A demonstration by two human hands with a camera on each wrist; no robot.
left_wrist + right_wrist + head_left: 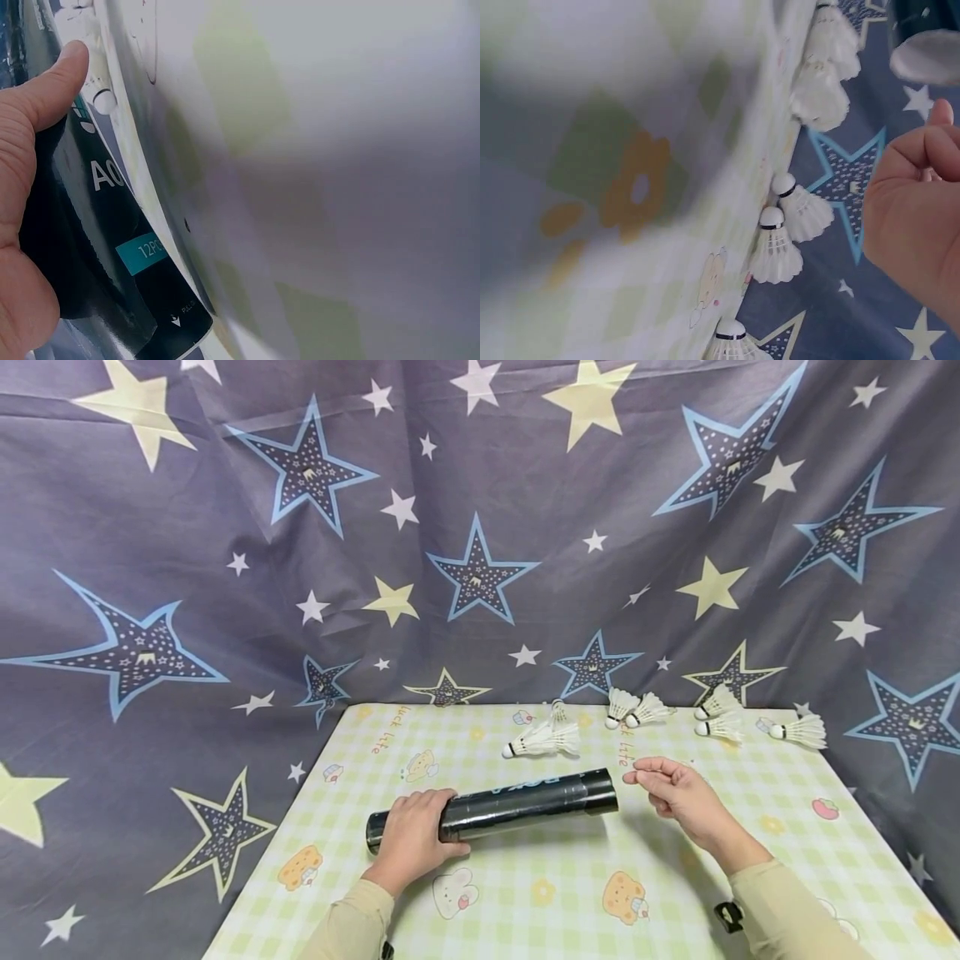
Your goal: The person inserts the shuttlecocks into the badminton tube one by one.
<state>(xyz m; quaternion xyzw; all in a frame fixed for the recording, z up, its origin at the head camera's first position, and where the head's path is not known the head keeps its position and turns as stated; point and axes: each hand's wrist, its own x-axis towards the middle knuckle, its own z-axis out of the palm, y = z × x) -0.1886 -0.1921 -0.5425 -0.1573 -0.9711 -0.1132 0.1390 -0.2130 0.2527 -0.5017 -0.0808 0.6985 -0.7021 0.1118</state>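
My left hand [414, 835] grips a black shuttlecock tube [517, 808] near its left end, fingers over the top and thumb along the near side. The tube points to the right, its right end raised over the tablecloth. In the left wrist view, the tube [169, 289] carries white letters and a teal label, and my left thumb [60, 82] lies along it. My right hand [678, 797] is just off the tube's right end, with nothing visible in its loosely bent fingers. In the right wrist view, that tube end [930, 56] looks whitish above my right hand [915, 187].
White shuttlecocks lie along the back of the table: a close group [543, 739] behind the tube, a pair [648, 710] further right, and several [798, 731] at the back right. A checked tablecloth [540, 893] covers the table. Behind it hangs a star-patterned curtain [480, 485].
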